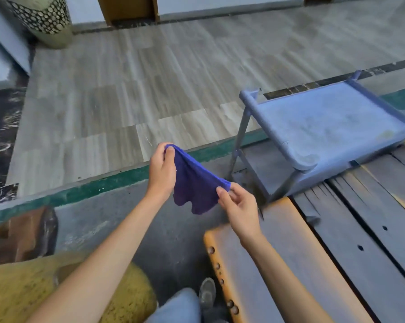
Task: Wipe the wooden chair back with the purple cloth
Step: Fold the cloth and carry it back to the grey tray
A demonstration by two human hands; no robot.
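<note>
Mid-frame: left hand (162, 169) and right hand (240, 206) pinch cloth (194, 183) corners, stretching it. Step, likely: readying cloth. Next: carry to chair (290, 264), lower right; press, wipe.

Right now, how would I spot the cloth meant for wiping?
Start at the blue plastic shelf on the right, then look left. The purple cloth hangs stretched between the left hand and right hand, the only soft, dark purple thing here.

No writing, label, brand or number can be read anywhere here. Every surface in view is plain or only patterned.
</note>
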